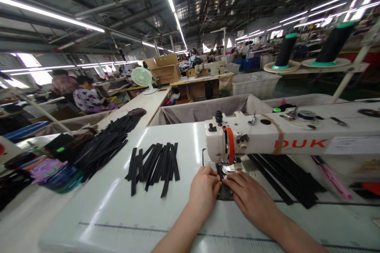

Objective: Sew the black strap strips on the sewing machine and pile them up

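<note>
At the needle end of a white sewing machine (261,132), a dark piece of material (226,193) lies under the presser foot. My left hand (204,187) is beside its left edge, fingers curled and pinched on it. From the right, my right hand (249,191) rests on the same piece, its fingers pressed together close to the foot. Both hands nearly touch at the fingertips. Left of them, a loose fan of black strips (158,166) lies on the pale table (103,205). More black strips (285,178) lie under the machine arm.
A big heap of black strips (103,142) lies at the left, near a container with purple cloth (50,172). Pink-handled snips (334,178) lie at the right. Thread cones (285,52) stand above the machine. Behind are a fan (142,77), a cardboard box (166,71) and a seated person (89,95).
</note>
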The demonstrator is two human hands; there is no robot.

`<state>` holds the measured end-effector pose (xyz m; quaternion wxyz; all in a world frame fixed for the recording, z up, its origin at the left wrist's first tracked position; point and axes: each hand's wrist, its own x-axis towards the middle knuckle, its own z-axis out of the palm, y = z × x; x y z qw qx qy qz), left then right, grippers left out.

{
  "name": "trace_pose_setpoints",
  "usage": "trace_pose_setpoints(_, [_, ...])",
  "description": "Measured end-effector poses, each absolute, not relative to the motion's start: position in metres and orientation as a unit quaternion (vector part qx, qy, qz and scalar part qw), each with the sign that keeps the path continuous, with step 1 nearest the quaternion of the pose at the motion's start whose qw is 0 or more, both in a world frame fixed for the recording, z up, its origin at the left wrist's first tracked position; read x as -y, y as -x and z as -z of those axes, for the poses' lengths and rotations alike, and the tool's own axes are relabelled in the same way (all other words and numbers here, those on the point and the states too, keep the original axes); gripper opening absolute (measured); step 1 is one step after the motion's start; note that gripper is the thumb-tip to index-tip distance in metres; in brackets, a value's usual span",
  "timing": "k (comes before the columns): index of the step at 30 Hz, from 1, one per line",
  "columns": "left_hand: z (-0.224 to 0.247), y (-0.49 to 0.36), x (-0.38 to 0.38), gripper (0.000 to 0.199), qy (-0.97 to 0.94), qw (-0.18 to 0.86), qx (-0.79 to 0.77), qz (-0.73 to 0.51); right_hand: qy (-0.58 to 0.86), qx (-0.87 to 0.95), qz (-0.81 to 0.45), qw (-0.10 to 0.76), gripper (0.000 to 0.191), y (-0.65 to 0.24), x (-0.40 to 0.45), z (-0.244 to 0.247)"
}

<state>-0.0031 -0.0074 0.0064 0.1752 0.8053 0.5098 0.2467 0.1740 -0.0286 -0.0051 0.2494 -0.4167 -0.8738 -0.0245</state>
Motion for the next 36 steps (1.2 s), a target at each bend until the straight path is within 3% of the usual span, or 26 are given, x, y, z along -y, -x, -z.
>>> trace_pose_setpoints(36, [-0.0015,0.0002,0.0064,0.021,-0.819,0.143,-0.486,-0.270,0.430,0.866,0.016,0.254,0.045,-0.1714,0.0311,0.0061])
